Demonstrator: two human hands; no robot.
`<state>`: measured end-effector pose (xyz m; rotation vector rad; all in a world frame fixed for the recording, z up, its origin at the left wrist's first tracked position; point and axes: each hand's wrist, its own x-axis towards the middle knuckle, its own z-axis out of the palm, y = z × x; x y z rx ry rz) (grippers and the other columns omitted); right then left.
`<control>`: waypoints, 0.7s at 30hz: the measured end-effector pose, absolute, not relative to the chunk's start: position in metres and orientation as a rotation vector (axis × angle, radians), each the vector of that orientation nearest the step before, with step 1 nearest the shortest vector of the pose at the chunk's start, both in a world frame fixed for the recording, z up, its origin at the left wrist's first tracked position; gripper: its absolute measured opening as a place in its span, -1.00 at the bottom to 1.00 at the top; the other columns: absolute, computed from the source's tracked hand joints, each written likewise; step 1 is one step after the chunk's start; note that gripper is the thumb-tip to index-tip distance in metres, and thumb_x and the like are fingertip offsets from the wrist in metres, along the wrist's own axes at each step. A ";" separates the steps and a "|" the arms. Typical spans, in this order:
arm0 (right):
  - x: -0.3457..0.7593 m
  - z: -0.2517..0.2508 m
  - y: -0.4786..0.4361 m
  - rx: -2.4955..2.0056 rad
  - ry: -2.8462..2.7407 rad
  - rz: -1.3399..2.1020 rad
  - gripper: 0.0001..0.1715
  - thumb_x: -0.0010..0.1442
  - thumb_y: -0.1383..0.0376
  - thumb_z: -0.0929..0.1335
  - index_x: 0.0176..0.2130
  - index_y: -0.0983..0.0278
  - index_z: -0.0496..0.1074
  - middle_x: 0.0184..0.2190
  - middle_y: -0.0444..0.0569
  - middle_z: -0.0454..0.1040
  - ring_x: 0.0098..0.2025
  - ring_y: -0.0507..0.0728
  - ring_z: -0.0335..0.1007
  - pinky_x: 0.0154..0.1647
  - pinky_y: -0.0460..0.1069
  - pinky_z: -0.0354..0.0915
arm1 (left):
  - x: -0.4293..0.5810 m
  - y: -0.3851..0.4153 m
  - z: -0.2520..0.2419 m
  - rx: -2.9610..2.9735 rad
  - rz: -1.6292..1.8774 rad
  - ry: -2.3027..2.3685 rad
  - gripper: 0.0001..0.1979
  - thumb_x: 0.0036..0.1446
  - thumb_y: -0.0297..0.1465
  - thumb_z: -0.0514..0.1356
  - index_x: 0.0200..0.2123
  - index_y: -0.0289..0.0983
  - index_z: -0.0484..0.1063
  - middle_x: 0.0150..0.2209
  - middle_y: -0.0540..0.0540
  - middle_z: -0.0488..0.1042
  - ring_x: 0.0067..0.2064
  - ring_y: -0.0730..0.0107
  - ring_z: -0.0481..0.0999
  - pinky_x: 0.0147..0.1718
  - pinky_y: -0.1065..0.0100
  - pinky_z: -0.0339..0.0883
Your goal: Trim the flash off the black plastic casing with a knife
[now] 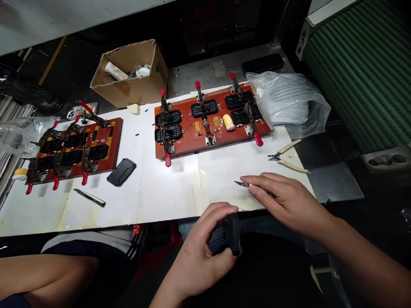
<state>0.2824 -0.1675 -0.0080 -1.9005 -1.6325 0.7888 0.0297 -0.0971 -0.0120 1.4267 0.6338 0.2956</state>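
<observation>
My left hand (205, 252) is closed round a black plastic part (231, 234), held on edge between thumb and fingers in front of the table. My right hand (285, 201) pinches a craft knife (243, 184), its pointed blade aimed left over the white sheet. Most of the knife's handle is hidden by the fingers. Beyond the hands lies a reddish-brown fixture board (186, 145) with red-tipped toggle clamps and several black plastic parts on it. A yellow and white roll (228, 122) rests on that board. Cream-handled side cutters (289, 156) lie right of it.
At left stands a second clamp board (111, 147), with a black cover (121, 172) and a slim knife (90, 197) near it. A cardboard box (131, 85) is behind. Plastic bags (292, 100), a dark phone (263, 63) and a green belt (366, 72) are at right. Another person's arm (48, 273) is lower left.
</observation>
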 end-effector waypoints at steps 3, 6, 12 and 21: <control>0.269 -0.004 -0.180 -1.813 -1.464 1.059 -0.65 0.49 0.00 0.29 0.02 0.13 0.52 -0.13 -0.08 0.61 -0.12 0.11 0.53 -0.11 -0.02 0.39 | 0.029 -0.098 -0.015 1.363 0.326 0.674 -0.32 0.17 -0.58 0.35 0.28 0.06 0.39 0.26 -0.12 0.36 0.29 0.04 0.46 0.31 0.07 0.37; 0.253 0.001 -0.186 -1.708 -1.229 1.284 -0.51 0.42 -0.15 0.31 -0.23 0.18 0.47 -0.43 -0.17 0.43 -0.41 0.05 0.31 -0.40 -0.04 0.22 | 0.031 -0.098 -0.019 1.495 0.354 0.686 -0.29 0.17 -0.61 0.31 0.30 0.07 0.36 0.29 -0.12 0.36 0.35 0.05 0.39 0.33 0.07 0.34; 0.246 -0.001 -0.165 -1.632 -1.116 1.424 -0.47 0.47 -0.07 0.27 -0.37 0.23 0.34 -0.46 -0.21 0.30 -0.37 0.03 0.21 -0.33 -0.04 0.16 | 0.031 -0.099 -0.024 1.764 0.365 0.662 -0.28 0.21 -0.59 0.25 0.35 0.10 0.27 0.32 -0.12 0.36 0.38 0.07 0.34 0.37 0.00 0.28; 0.246 -0.026 -0.192 -1.571 -1.068 1.376 -0.34 0.34 0.09 0.46 0.33 0.00 0.26 0.13 -0.06 0.42 -0.36 -0.04 0.24 -0.23 -0.07 0.39 | 0.035 -0.105 -0.031 1.054 0.477 0.849 -0.21 0.21 -0.26 0.44 0.40 0.15 0.16 0.20 -0.11 0.44 0.21 0.13 0.53 0.22 0.13 0.43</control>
